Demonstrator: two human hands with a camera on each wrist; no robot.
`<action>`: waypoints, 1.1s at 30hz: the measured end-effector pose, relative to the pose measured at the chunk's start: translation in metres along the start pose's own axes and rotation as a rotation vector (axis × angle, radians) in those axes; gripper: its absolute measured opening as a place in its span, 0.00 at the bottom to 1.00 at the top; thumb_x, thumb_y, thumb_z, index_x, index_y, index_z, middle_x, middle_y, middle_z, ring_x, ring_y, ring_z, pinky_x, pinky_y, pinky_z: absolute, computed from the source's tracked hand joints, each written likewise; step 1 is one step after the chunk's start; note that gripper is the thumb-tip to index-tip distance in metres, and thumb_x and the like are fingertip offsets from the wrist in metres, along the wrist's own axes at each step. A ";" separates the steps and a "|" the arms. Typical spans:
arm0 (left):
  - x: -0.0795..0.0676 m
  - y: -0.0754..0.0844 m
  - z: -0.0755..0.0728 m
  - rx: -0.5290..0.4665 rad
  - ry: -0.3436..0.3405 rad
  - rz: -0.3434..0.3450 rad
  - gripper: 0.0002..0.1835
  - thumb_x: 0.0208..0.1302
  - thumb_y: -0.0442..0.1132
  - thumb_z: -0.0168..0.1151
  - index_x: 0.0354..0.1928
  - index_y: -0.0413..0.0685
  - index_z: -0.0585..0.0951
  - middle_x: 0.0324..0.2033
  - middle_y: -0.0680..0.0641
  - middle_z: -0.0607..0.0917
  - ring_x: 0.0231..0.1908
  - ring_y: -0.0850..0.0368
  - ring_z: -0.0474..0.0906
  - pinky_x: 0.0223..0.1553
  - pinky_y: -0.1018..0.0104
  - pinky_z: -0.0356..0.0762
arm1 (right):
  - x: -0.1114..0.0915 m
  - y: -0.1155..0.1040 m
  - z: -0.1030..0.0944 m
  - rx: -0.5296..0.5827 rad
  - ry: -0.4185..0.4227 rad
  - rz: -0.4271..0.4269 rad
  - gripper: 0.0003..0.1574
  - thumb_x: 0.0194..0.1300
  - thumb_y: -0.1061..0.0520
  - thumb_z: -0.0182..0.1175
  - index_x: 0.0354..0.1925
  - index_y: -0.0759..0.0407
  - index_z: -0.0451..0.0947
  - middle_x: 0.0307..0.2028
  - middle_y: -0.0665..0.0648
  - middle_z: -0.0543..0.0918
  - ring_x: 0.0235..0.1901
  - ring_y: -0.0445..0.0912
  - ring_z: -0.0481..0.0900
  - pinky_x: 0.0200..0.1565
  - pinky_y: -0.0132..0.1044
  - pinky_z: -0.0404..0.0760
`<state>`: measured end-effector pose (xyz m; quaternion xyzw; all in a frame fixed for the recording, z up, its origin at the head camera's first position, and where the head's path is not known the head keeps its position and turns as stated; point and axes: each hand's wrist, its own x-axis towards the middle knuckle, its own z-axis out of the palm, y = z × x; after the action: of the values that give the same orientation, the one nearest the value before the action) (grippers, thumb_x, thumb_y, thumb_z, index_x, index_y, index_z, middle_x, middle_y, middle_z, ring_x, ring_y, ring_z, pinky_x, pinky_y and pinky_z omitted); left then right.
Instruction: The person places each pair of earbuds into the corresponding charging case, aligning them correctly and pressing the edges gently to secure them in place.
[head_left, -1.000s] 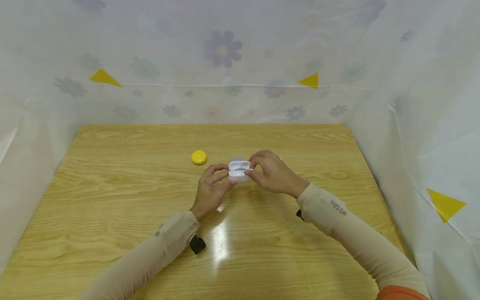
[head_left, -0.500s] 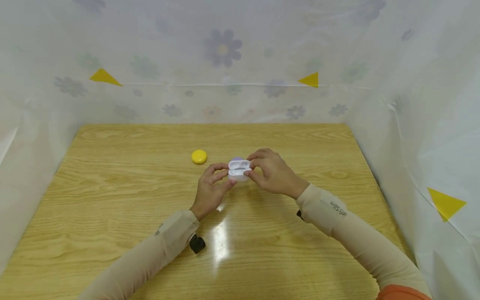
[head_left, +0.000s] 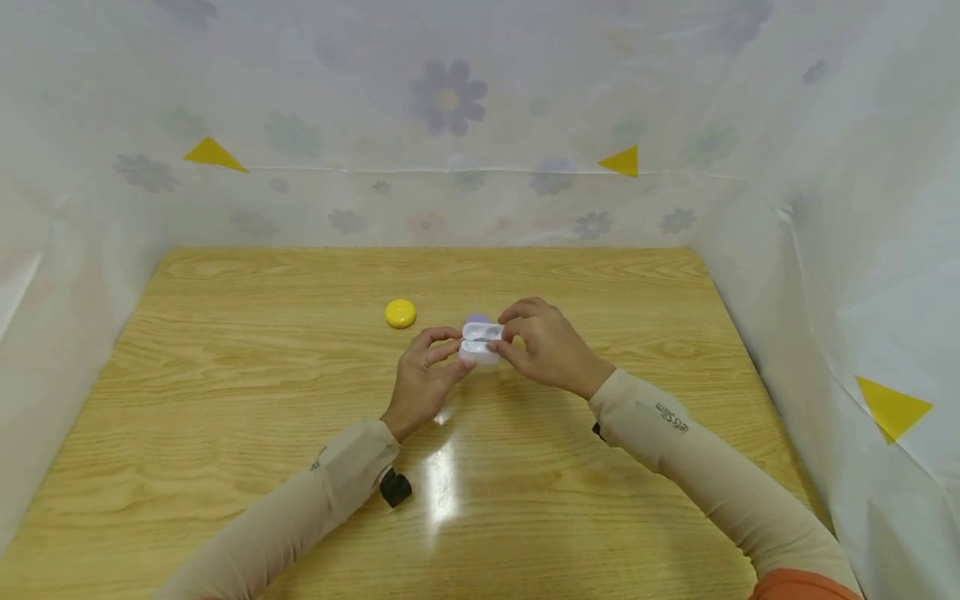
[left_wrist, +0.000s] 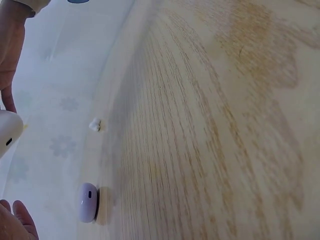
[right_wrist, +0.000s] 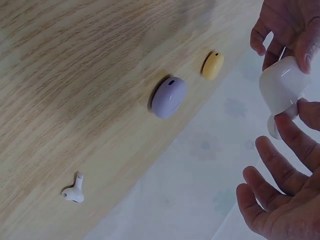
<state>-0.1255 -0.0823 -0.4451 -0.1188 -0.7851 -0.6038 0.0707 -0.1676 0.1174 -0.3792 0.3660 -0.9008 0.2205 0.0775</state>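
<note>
A white earbud case with its lid up is held over the table between both hands in the head view. My left hand grips its left end, thumb in front and fingers behind. At the right end, my right hand pinches with thumb and index finger by the raised lid. In the right wrist view the case's glossy back faces the camera, and the right hand's other fingers are spread free of it. The case's inside is partly covered by the right thumb.
A purple case lies on the wooden table just beyond the hands. Left of it is a yellow case. A loose white earbud lies on the right. White flowered sheeting stands around the table's back and sides.
Both hands keep their hold on the white case. Its lid looks slightly shifted to the right; otherwise little differs.
</note>
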 end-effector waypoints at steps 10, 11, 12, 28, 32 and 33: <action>0.000 0.000 0.000 -0.010 0.020 -0.017 0.19 0.58 0.36 0.67 0.51 0.36 0.81 0.53 0.43 0.78 0.60 0.47 0.71 0.64 0.49 0.65 | -0.005 0.006 -0.004 0.039 0.091 0.035 0.12 0.62 0.55 0.64 0.24 0.60 0.83 0.40 0.63 0.86 0.46 0.56 0.82 0.50 0.51 0.80; 0.001 -0.001 0.000 -0.005 0.024 -0.013 0.19 0.58 0.36 0.67 0.50 0.36 0.81 0.53 0.43 0.79 0.60 0.47 0.71 0.64 0.49 0.65 | -0.005 0.009 -0.005 0.047 0.103 0.057 0.12 0.62 0.56 0.63 0.25 0.60 0.83 0.40 0.63 0.86 0.46 0.56 0.81 0.51 0.52 0.79; 0.001 -0.001 0.000 -0.001 0.026 -0.012 0.19 0.58 0.36 0.68 0.51 0.36 0.81 0.53 0.43 0.79 0.60 0.47 0.71 0.64 0.49 0.65 | -0.006 0.012 -0.007 0.063 0.110 0.086 0.11 0.63 0.56 0.62 0.27 0.61 0.83 0.41 0.64 0.86 0.47 0.57 0.81 0.51 0.52 0.79; 0.004 -0.005 0.003 -0.037 0.039 -0.002 0.19 0.58 0.36 0.67 0.51 0.35 0.81 0.54 0.41 0.77 0.60 0.45 0.70 0.65 0.43 0.62 | -0.036 0.123 0.017 0.117 -0.331 0.582 0.33 0.70 0.54 0.47 0.68 0.68 0.57 0.65 0.73 0.66 0.64 0.67 0.64 0.62 0.63 0.66; 0.005 -0.006 0.004 -0.043 0.043 -0.004 0.19 0.58 0.35 0.67 0.51 0.34 0.81 0.54 0.41 0.77 0.60 0.45 0.70 0.65 0.45 0.63 | -0.035 0.129 0.027 0.058 -0.307 0.580 0.28 0.70 0.49 0.50 0.58 0.68 0.68 0.53 0.69 0.76 0.53 0.63 0.74 0.53 0.56 0.74; 0.005 -0.006 0.005 -0.041 0.047 0.002 0.19 0.58 0.35 0.67 0.50 0.34 0.81 0.54 0.40 0.78 0.59 0.44 0.70 0.65 0.45 0.63 | -0.035 0.130 0.029 0.036 -0.291 0.578 0.26 0.69 0.48 0.50 0.53 0.68 0.71 0.48 0.68 0.77 0.49 0.60 0.75 0.49 0.53 0.75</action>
<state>-0.1319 -0.0785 -0.4508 -0.1069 -0.7707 -0.6221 0.0872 -0.2324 0.2085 -0.4601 0.1243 -0.9650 0.1944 -0.1244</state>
